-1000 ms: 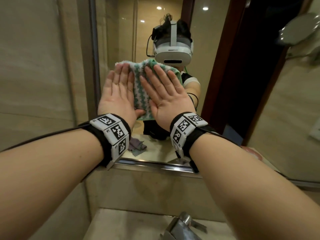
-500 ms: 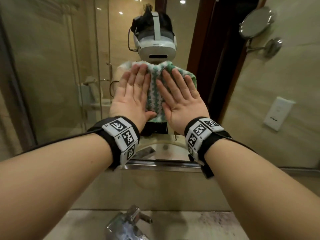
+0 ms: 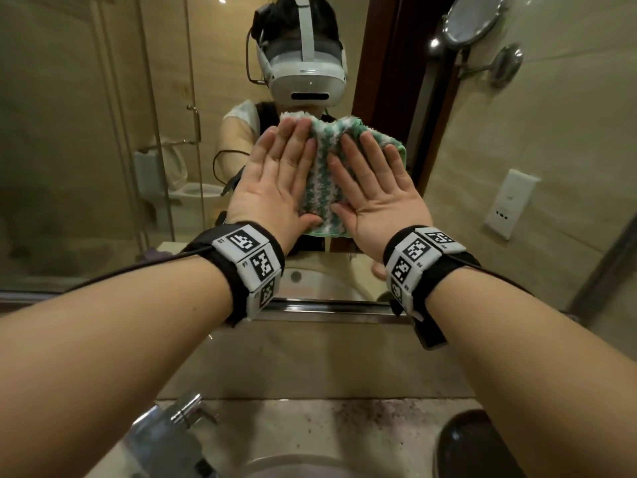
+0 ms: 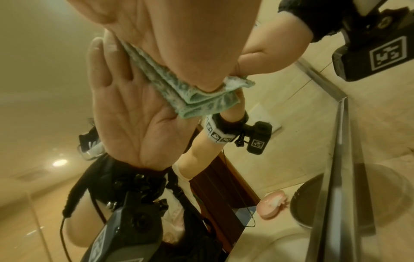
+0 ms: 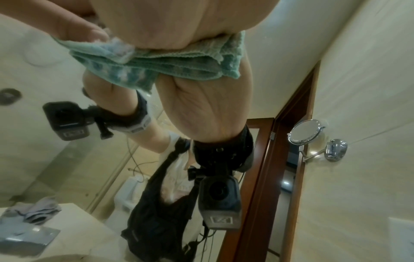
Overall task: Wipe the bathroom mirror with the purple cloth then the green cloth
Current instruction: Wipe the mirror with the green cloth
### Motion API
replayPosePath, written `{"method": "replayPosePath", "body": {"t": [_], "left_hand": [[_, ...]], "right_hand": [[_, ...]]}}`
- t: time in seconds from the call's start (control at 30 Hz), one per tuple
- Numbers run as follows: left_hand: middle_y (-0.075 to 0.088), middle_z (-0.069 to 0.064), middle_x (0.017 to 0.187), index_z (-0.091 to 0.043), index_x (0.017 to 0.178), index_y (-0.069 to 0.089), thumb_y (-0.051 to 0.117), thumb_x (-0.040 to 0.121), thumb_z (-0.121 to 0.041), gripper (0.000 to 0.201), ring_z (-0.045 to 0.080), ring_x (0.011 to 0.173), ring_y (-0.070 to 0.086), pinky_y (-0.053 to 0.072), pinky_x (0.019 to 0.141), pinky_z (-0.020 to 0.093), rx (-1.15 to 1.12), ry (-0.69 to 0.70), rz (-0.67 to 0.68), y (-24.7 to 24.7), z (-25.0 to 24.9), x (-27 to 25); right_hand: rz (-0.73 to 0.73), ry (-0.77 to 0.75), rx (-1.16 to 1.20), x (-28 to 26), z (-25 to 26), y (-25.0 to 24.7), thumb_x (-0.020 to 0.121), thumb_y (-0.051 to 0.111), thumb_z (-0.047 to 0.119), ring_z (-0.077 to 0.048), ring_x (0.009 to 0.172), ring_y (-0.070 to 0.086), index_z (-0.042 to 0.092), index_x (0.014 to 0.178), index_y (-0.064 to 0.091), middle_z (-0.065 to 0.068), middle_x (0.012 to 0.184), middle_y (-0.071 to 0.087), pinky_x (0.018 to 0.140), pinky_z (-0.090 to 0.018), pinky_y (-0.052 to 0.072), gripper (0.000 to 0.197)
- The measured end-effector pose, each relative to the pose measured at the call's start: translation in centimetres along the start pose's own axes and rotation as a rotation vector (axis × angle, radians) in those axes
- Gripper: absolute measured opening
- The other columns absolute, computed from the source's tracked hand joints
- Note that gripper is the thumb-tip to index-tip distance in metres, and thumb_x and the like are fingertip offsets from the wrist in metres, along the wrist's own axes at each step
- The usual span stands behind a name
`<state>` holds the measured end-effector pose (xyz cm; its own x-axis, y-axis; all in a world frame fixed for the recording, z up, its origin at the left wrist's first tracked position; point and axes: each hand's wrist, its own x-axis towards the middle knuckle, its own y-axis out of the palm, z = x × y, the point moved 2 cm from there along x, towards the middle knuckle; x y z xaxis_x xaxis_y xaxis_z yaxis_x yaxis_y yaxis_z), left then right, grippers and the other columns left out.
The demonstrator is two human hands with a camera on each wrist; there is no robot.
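Note:
A folded green-and-white cloth lies flat against the bathroom mirror, just below the reflected headset. My left hand presses its left half and my right hand its right half, each with a flat palm and straight fingers. In the left wrist view my left palm pushes the cloth onto the glass. The right wrist view shows my right palm on the cloth in the same way. The purple cloth appears only as a reflection, crumpled on the counter.
The mirror's metal lower frame runs just under my wrists. Below it are a chrome faucet and a dark round object on the counter. A round swivel mirror and a wall socket are on the right wall.
Both hands have slid the green cloth to the right along the glass, away from the mirror's left edge. They have stayed flat on it throughout.

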<state>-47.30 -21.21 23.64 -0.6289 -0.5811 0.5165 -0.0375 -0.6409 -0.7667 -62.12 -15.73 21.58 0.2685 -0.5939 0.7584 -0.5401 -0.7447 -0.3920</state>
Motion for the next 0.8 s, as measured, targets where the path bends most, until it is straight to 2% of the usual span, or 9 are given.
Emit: {"method": "replayPosePath", "body": {"t": [0.07,0.13,0.23,0.27,0.33,0.43,0.53,0.63,0.8], "left_hand": [[-0.057,0.026,0.115,0.01,0.109,-0.053,0.008,0.089,-0.065,0.099,0.031,0.115,-0.047,-0.026,0.101,0.043,-0.001,0.014,-0.017,-0.1,0.3,-0.1],[-0.056,0.025,0.117,0.008,0.11,-0.052,0.008,0.089,-0.065,0.097,0.03,0.117,-0.046,-0.027,0.101,0.043,0.011,0.035,-0.025,-0.1,0.7,-0.3],[-0.055,0.023,0.118,0.006,0.114,-0.05,0.008,0.091,-0.063,0.093,0.029,0.119,-0.043,-0.026,0.102,0.042,0.044,0.082,-0.035,0.2,1.8,-0.4],[-0.055,0.023,0.118,0.005,0.115,-0.049,0.009,0.092,-0.062,0.092,0.029,0.119,-0.043,-0.027,0.102,0.041,0.055,0.097,-0.034,0.3,2.2,-0.6],[-0.056,0.022,0.117,0.005,0.113,-0.05,0.011,0.093,-0.061,0.092,0.028,0.119,-0.044,-0.027,0.101,0.041,0.076,0.107,-0.029,0.6,3.3,-1.0],[-0.057,0.023,0.115,0.006,0.11,-0.052,0.01,0.093,-0.061,0.093,0.028,0.118,-0.045,-0.027,0.1,0.042,0.1,0.083,-0.003,1.4,5.4,-1.8],[-0.056,0.023,0.116,0.006,0.11,-0.052,0.009,0.092,-0.062,0.092,0.028,0.118,-0.045,-0.027,0.101,0.042,0.103,0.045,0.026,2.7,8.0,-2.9],[-0.057,0.022,0.115,0.006,0.109,-0.053,0.009,0.092,-0.062,0.093,0.027,0.117,-0.045,-0.026,0.102,0.041,0.101,0.021,0.055,4.2,11.0,-3.9],[-0.06,0.023,0.113,0.007,0.106,-0.057,0.008,0.091,-0.063,0.097,0.029,0.114,-0.049,-0.027,0.102,0.041,0.117,-0.009,0.089,7.0,16.3,-5.6]], "right_hand": [[0.009,-0.003,-0.003,0.0,0.0,0.0,0.089,0.031,0.044,-0.026,0.136,0.022,0.014,0.144,0.023,-0.01,0.149,0.035,0.113,-0.034,-0.001,0.063],[0.013,0.011,0.005,0.0,0.3,0.2,0.089,0.031,0.046,-0.026,0.137,0.016,0.014,0.144,0.02,-0.011,0.15,0.032,0.113,-0.034,-0.004,0.064],[0.008,0.073,0.034,0.2,1.2,0.5,0.089,0.03,0.047,-0.022,0.141,0.003,0.015,0.145,0.013,-0.008,0.151,0.019,0.114,-0.034,-0.011,0.067],[0.004,0.088,0.034,0.4,1.7,0.6,0.089,0.03,0.047,-0.023,0.14,0.006,0.014,0.145,0.012,-0.008,0.15,0.017,0.114,-0.035,-0.011,0.068],[-0.008,0.091,0.017,0.9,3.1,0.7,0.088,0.031,0.047,-0.027,0.136,0.015,0.012,0.144,0.018,-0.01,0.15,0.023,0.113,-0.037,-0.007,0.067],[-0.024,0.081,0.021,2.2,5.5,0.7,0.087,0.031,0.046,-0.028,0.135,0.018,0.012,0.143,0.021,-0.012,0.149,0.032,0.112,-0.039,-0.004,0.066],[-0.048,0.062,0.044,3.8,8.5,0.8,0.087,0.032,0.046,-0.027,0.135,0.018,0.012,0.143,0.021,-0.01,0.149,0.027,0.113,-0.039,-0.004,0.066],[-0.054,0.053,0.061,5.4,11.8,1.0,0.087,0.033,0.045,-0.026,0.136,0.018,0.012,0.143,0.023,-0.011,0.149,0.03,0.113,-0.039,-0.005,0.065],[-0.043,0.056,0.084,8.4,17.9,1.3,0.088,0.032,0.044,-0.024,0.138,0.013,0.013,0.144,0.019,-0.007,0.149,0.012,0.113,-0.039,-0.012,0.065]]}}
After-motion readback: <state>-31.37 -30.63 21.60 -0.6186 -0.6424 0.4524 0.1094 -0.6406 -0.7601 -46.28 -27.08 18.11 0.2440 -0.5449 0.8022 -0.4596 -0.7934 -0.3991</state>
